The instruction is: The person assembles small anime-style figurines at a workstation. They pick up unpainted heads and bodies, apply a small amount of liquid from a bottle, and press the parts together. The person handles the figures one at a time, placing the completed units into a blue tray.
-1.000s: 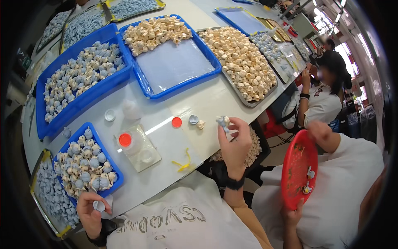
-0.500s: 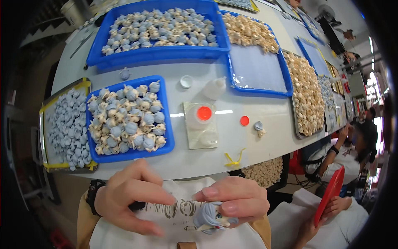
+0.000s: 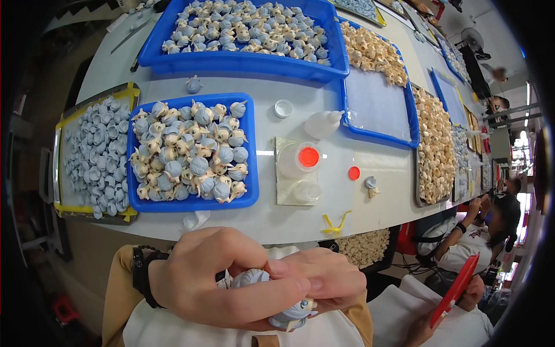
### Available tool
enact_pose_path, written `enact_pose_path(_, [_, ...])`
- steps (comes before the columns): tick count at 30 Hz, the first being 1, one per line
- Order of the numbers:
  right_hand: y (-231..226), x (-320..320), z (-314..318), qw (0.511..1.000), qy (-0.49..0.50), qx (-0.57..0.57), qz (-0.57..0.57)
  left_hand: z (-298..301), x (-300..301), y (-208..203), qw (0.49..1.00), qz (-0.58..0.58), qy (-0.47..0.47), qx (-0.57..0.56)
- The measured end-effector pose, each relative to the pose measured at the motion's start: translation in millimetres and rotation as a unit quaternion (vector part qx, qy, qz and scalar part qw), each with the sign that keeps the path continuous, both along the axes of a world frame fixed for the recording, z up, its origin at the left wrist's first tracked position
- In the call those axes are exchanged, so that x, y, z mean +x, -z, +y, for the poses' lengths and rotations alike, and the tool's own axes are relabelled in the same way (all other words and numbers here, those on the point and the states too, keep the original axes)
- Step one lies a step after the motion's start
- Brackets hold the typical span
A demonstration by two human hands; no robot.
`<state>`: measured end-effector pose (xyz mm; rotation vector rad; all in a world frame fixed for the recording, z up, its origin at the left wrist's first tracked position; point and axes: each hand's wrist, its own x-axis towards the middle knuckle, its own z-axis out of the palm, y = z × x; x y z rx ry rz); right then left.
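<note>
In front of my lap both hands are closed together round a small doll head (image 3: 293, 317) with pale blue hair and a painted eye. My left hand (image 3: 214, 277) reaches across it, one finger covering its middle. My right hand (image 3: 329, 280) grips from the other side, the thumbs close to each other. A ribbed pale blue hair part (image 3: 251, 278) shows above the left finger; whether it belongs to the same head cannot be made out. Beyond my hands, a blue tray (image 3: 251, 191) is heaped with similar blue-haired heads.
Left lies a yellow-edged tray (image 3: 134, 92) of blue hair pieces. A large blue bin (image 3: 243, 65) holds more heads. Bottles (image 3: 324, 124), a red-topped jar (image 3: 292, 162), a red cap (image 3: 354, 173) and a yellow tie (image 3: 336, 222) stand or lie mid-table. A person with a red tray (image 3: 457, 289) sits right.
My left hand, apart and open before, has moved right and closed round the doll head with my right hand. The view has shifted, and a crumpled white piece now shows by the blue tray.
</note>
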<state>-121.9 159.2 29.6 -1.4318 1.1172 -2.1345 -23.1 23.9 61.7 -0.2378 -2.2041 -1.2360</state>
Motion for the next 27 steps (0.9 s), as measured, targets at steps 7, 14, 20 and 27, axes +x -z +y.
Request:
enact_pose_path(7, [-7.9, -15.5, 9.3, 0.994, -0.021, 0.045, 0.099, -1.1, -0.2, 2.7, 0.997, -0.031, 0.031, 0.07])
enact_pose_path(14, [-13.5, -7.1, 14.4, 0.992, 0.022, 0.05, 0.114, -3.7, 2.0, 9.4, 0.977, -0.062, 0.133, 0.153])
enact_pose_path(20, [-11.7, -9.1, 13.8, 0.992, 0.004, 0.044, 0.115, -5.1, 2.6, 10.6, 0.972, -0.074, 0.156, 0.158])
enact_pose_path(27, [-9.5, -11.6, 16.1, 0.993, -0.02, 0.047, 0.108, -5.5, 1.1, 11.4, 0.969, -0.076, 0.168, 0.166])
